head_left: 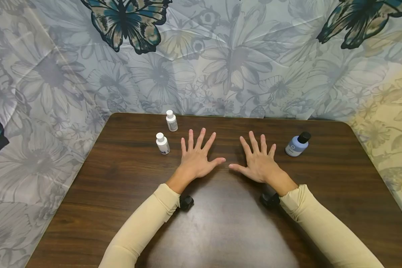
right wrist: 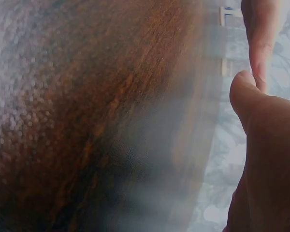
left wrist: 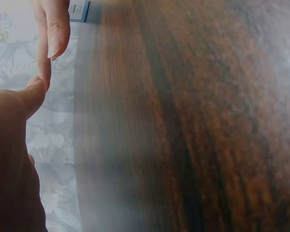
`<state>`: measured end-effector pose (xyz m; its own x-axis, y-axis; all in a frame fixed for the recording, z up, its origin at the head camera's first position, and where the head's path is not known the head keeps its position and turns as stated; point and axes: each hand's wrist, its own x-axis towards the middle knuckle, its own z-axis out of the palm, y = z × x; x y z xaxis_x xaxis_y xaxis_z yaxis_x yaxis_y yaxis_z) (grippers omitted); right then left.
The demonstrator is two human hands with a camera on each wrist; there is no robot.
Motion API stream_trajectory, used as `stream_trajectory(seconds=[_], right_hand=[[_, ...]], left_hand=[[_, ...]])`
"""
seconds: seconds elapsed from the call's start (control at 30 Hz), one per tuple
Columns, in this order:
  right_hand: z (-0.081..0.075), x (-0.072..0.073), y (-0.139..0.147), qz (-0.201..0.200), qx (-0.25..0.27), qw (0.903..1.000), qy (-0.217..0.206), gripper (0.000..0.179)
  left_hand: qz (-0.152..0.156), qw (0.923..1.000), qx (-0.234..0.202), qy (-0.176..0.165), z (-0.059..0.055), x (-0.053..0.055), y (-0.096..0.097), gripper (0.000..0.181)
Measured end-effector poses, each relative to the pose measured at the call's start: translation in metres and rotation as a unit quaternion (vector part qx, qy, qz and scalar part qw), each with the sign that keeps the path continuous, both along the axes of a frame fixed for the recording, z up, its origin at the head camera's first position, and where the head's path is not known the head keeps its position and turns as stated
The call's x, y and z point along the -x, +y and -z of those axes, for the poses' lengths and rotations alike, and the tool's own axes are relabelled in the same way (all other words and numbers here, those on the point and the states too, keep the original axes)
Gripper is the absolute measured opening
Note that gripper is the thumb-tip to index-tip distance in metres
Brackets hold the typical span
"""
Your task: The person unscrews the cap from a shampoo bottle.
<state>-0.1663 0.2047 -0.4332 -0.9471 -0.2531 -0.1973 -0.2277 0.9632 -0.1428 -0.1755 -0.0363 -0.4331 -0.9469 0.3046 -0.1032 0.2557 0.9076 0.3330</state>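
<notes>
Both hands are spread flat with palms down over the brown wooden table [head_left: 87,208] in the head view. My left hand [head_left: 195,160] has straight, fanned fingers and holds nothing. Just left of it stands a small white bottle [head_left: 162,144] with a white cap; a second small white bottle [head_left: 172,121] is a little farther back. My right hand [head_left: 259,163], also with fingers fanned, holds nothing. To its right is a blue bottle [head_left: 295,146] with a black cap. The thumbs point toward each other, with a small gap between them.
A cloth [head_left: 221,67] printed with flowers and butterflies hangs behind the table and at its sides. Dark wrist cameras [head_left: 186,203] sit under both cuffs. In the left wrist view, part of a blue-edged object [left wrist: 79,10] shows at the top.
</notes>
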Motion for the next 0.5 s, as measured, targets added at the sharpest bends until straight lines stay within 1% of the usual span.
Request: stream_trajectory(seconds=[0.33,0.4,0.5], right_hand=[[-0.0020,0.0013,0.0004,-0.005,-0.007,1.0000,0.001,0.109],[-0.0026,0.0012,0.0004,-0.006,-0.007,1.0000,0.001,0.109],[-0.0035,0.0013,0.0004,-0.008,-0.002,1.0000,0.004,0.108]], left_hand=[[0.005,0.9999,0.009,-0.003,0.0012,0.0009,0.0003,0.091],[0.006,0.9999,0.010,-0.003,0.0000,0.0008,0.0002,0.091],[0.006,1.0000,0.001,0.005,-0.0051,-0.0005,-0.0007,0.090]])
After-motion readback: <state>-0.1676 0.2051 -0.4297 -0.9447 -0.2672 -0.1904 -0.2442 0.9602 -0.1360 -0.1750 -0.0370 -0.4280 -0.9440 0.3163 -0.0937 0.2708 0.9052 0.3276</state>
